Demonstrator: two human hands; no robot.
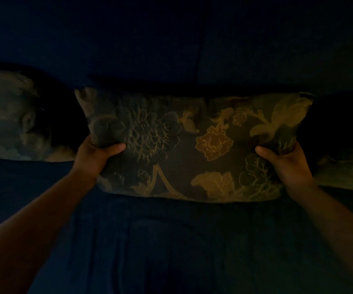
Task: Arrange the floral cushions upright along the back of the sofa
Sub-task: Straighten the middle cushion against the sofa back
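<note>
Cushion gripped at both ends

Floral cushion (pixel 192 145) stands upright on the dark sofa (pixel 171 240) seat against its back. Left hand (pixel 96 154) and right hand (pixel 286 162) clamp its lower corners, thumbs in front, fingers wrapped behind, arms outstretched. Other floral cushions (pixel 8 115) flank it.

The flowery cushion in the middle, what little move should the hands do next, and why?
Probably tip the middle floral cushion back until it leans on the sofa back. The left hand and right hand each keep a grip on a lower corner, its bottom edge seems to sit on the seat, and floral cushions already lie to its left and right.
</note>
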